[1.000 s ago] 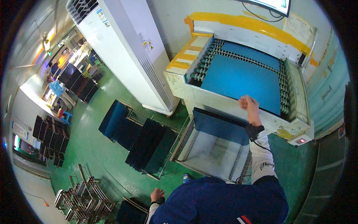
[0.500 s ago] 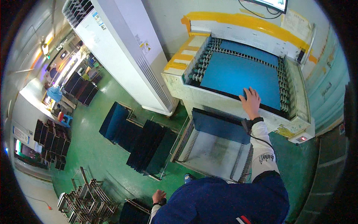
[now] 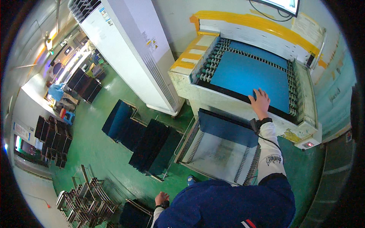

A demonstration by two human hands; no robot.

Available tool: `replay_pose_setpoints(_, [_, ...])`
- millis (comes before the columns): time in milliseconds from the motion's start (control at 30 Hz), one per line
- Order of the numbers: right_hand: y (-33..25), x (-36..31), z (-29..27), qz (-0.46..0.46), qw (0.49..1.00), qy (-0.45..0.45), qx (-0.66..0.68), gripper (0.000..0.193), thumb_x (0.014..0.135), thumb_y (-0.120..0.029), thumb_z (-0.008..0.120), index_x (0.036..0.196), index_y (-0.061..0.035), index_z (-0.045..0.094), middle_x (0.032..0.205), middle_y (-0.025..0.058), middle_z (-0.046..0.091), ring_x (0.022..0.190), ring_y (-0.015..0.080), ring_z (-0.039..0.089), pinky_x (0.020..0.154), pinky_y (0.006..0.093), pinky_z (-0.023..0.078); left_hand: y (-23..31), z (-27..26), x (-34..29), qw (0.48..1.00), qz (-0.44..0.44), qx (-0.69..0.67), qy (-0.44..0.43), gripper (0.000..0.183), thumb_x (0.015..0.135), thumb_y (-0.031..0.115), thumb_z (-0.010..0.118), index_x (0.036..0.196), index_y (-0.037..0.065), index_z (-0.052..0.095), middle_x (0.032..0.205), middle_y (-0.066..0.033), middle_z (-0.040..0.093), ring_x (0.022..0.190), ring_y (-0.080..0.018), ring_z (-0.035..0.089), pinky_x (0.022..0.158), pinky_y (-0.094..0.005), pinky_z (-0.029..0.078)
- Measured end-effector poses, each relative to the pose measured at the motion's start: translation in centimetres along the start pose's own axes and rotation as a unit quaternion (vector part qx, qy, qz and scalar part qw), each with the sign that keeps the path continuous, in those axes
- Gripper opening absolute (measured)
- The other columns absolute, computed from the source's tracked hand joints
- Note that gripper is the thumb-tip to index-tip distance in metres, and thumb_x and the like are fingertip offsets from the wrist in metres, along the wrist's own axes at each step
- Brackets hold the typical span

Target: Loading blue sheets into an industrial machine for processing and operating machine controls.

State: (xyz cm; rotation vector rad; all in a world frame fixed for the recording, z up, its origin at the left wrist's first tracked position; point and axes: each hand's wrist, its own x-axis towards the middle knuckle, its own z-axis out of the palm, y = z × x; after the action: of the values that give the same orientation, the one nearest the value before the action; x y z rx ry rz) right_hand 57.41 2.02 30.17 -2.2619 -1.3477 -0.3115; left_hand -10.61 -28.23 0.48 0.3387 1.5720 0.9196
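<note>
At the right, my right hand reaches over the front of a roller conveyor machine. Its fingers are spread and touch the near edge of a flat blue panel lying on the rollers. Behind it, a second blue panel lies deeper in the machine. My left hand hangs low beside my body with loosely bent fingers and holds nothing that I can see. Below it is a rack of dark panels. Just in front of me stands a slotted tray, with dark blue panels upright at its far end.
Racks of dark panels stand on the green floor to the left. Stacked metal frames lie lower left. A tall white cabinet unit is beside the machine. Another person is far left. A screen hangs above.
The view has shifted slightly, so the scene sits a little further right. My right hand stays at the blue panel's near edge; my left hand hangs in nearly the same place.
</note>
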Motion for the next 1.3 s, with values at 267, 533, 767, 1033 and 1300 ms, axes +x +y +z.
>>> replay_pose_setpoints(267, [-0.1, 0.3, -0.1, 0.009, 1.000, -0.025, -0.011, 0.046, 0.078, -0.038, 0.058, 0.116, -0.0131, 0.054, 0.126, 0.0111, 0.046, 0.118, 0.0306, 0.038, 0.095, 0.0487, 0.030, 1.2, 0.3, 0.9, 0.998, -0.051, -0.031, 0.006, 0.036, 0.085, 0.025, 0.055, 0.103, -0.004, 0.046, 0.102, -0.0174, 0.055, 0.090, -0.0323, 0.058, 0.066, -0.0439, 0.052])
replay_pose_setpoints(533, [-4.8, -4.8, -0.1, -0.076, 0.947, -0.036, 0.311, 0.024, 0.080, -0.022, 0.060, 0.096, -0.0051, 0.063, 0.088, 0.0135, 0.063, 0.070, 0.0260, 0.061, 0.064, 0.0331, 0.048, 0.4, -0.6, 1.1, 0.993, -0.091, -0.073, 0.016, 0.044, 0.087, 0.032, 0.050, 0.117, 0.000, 0.042, 0.112, -0.0174, 0.052, 0.092, -0.0356, 0.058, 0.070, -0.0437, 0.050])
replay_pose_setpoints(767, [-4.0, -11.5, 4.4, -0.105, 0.951, -0.192, 0.218, 0.028, 0.076, -0.024, 0.062, 0.098, -0.0058, 0.061, 0.086, 0.0119, 0.063, 0.081, 0.0310, 0.058, 0.071, 0.0388, 0.046, 2.0, 0.9, -0.1, 0.997, -0.061, -0.038, 0.026, 0.041, 0.084, 0.026, 0.054, 0.110, -0.006, 0.046, 0.103, -0.0209, 0.056, 0.079, -0.0329, 0.062, 0.059, -0.0392, 0.052])
replay_pose_setpoints(1033, [-4.3, -13.3, 5.4, -0.123, 0.963, -0.186, 0.148, 0.032, 0.070, -0.018, 0.066, 0.099, -0.0056, 0.060, 0.085, 0.0108, 0.061, 0.086, 0.0312, 0.052, 0.076, 0.0412, 0.042, 2.6, 1.5, -1.0, 0.992, -0.084, -0.077, 0.052, 0.038, 0.085, 0.026, 0.052, 0.105, -0.005, 0.047, 0.102, -0.0211, 0.056, 0.078, -0.0346, 0.062, 0.055, -0.0385, 0.052])
replay_pose_setpoints(1300, [-5.3, -12.8, 5.8, -0.144, 0.973, -0.134, 0.124, 0.022, 0.067, -0.010, 0.067, 0.085, -0.0048, 0.057, 0.092, 0.0132, 0.055, 0.088, 0.0335, 0.050, 0.077, 0.0421, 0.041, 2.8, 1.8, -1.1, 0.988, -0.092, -0.118, 0.033, 0.035, 0.086, 0.024, 0.054, 0.107, -0.003, 0.046, 0.105, -0.0209, 0.056, 0.084, -0.0358, 0.060, 0.059, -0.0402, 0.049])
